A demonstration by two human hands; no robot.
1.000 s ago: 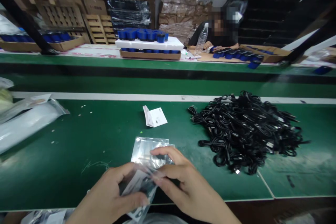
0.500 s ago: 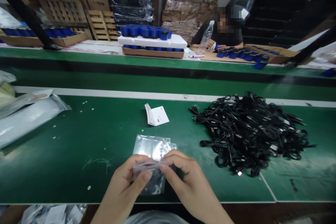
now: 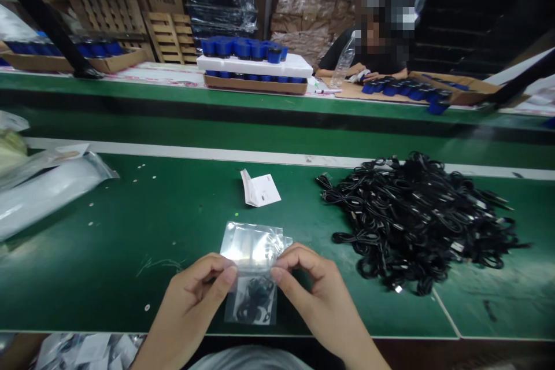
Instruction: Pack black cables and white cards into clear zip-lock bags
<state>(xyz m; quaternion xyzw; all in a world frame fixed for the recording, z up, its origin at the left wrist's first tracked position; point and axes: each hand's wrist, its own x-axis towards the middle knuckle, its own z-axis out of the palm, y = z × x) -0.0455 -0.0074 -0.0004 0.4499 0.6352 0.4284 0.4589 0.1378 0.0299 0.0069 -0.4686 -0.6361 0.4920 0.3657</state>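
Note:
A clear plastic bag [image 3: 251,303] with a dark coiled cable inside lies below and between my hands, near the table's front edge. My left hand [image 3: 195,298] pinches the left end of its upper edge between thumb and fingers. At the right end, my right hand [image 3: 314,295] grips the same edge in a similar pinch. Just beyond the fingertips, flat shiny clear bags [image 3: 247,240] rest on the green table. Farther back stands a small folded white leaflet [image 3: 263,191], partly opened. A big heap of black cables [image 3: 411,219] lies to the right.
Large plastic packages [image 3: 56,188] lie at the left. Below the front edge, a box holds several filled bags [image 3: 87,352]. Across the raised green ledge [image 3: 173,92] are trays of blue parts [image 3: 243,49], a plastic bottle [image 3: 344,60] and a person in dark clothing [image 3: 338,52].
My hands have moved slightly apart along the bag's upper edge. The bag now hangs flatter, and the cable inside shows more clearly.

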